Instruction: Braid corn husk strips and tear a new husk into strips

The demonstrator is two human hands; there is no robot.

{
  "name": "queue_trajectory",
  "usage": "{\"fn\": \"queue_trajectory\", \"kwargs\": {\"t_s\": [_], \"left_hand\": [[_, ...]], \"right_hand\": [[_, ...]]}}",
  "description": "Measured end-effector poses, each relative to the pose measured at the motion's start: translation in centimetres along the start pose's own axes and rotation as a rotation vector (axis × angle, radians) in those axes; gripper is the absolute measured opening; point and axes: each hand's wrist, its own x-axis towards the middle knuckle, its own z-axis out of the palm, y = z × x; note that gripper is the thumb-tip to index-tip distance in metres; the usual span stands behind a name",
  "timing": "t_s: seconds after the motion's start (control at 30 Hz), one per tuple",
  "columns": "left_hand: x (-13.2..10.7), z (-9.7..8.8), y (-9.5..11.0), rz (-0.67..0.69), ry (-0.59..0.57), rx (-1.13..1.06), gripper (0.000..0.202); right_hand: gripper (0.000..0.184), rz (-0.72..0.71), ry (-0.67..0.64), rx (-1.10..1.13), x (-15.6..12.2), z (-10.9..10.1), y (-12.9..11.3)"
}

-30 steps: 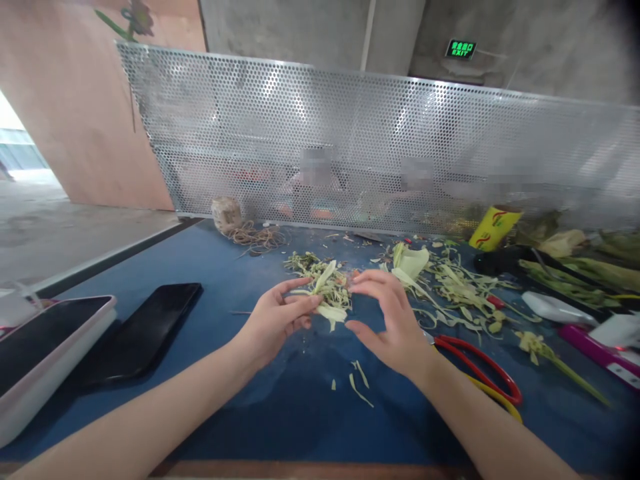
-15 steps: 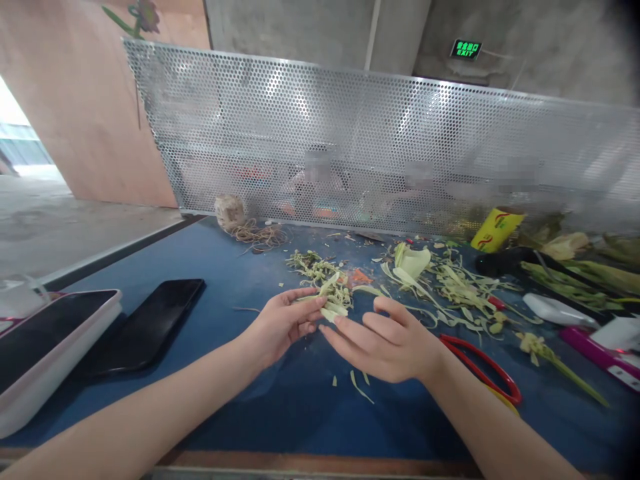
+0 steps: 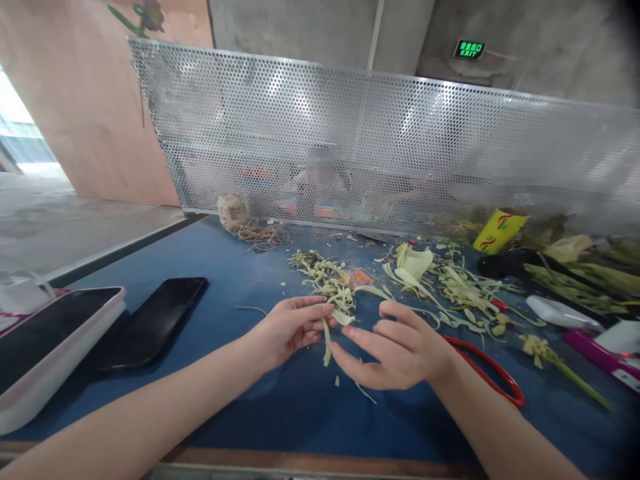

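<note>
My left hand (image 3: 300, 327) pinches a pale green strip of corn husk (image 3: 327, 343) between thumb and fingers, and the strip hangs down from the grip. A wider curled bit of husk (image 3: 344, 319) shows at the same fingertips. Just to the right is my right hand (image 3: 393, 347), its fingers curved and apart with nothing visible between them. Its fingertips come close to the husk; whether they touch it I cannot tell. Behind both hands lies a heap of thin husk shreds (image 3: 320, 270). Small slivers of husk lie on the blue tabletop (image 3: 280, 420) below.
Left are a black phone (image 3: 160, 320) and a white-edged case (image 3: 65, 340). A twine ball (image 3: 233, 212) stands near the perforated metal screen (image 3: 280, 113). Right lie more husk shreds (image 3: 463, 287), red-handled scissors (image 3: 493, 367), a stalk (image 3: 570, 373) and a yellow packet (image 3: 500, 230).
My right hand has moved slightly right and down, away from my left, and its fingers have spread. A narrow husk strip now hangs from my left fingers.
</note>
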Motion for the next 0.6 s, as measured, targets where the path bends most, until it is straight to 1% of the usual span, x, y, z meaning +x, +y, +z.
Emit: {"fn": "queue_trajectory", "kwargs": {"t_s": [0.07,0.17,0.23,0.3,0.37,0.4,0.47,0.53,0.6], "left_hand": [[0.0,-0.1,0.1,0.004,0.004,0.000,0.024],[0.1,-0.1,-0.1,0.021,0.028,-0.003,0.027],[0.2,0.0,-0.2,0.032,0.037,-0.008,0.029],[0.2,0.1,-0.4,0.038,0.046,-0.007,0.031],[0.1,0.3,-0.5,0.060,0.063,0.010,0.038],[0.1,0.3,-0.5,0.087,0.071,0.037,0.041],[-0.1,0.5,-0.5,0.189,0.088,0.119,0.047],[-0.4,0.7,-0.5,0.300,0.092,0.202,0.050],[-0.6,0.9,-0.4,0.368,0.091,0.247,0.050]], "right_hand": [[0.018,0.060,-0.006,0.037,0.0,0.1,-0.1],[0.026,0.186,-0.088,0.052,0.1,0.4,-0.3],[0.024,0.196,-0.125,0.048,0.3,0.7,-0.6],[0.015,0.171,-0.131,0.058,0.4,1.0,-0.9],[0.011,0.212,-0.117,0.104,0.6,1.2,-1.3],[0.011,0.269,-0.098,0.143,0.7,1.3,-1.4],[0.011,0.442,-0.059,0.249,0.8,1.4,-1.5],[0.011,0.608,-0.030,0.385,0.9,1.5,-1.4],[0.011,0.753,-0.009,0.541,0.9,1.6,-1.3]]}}
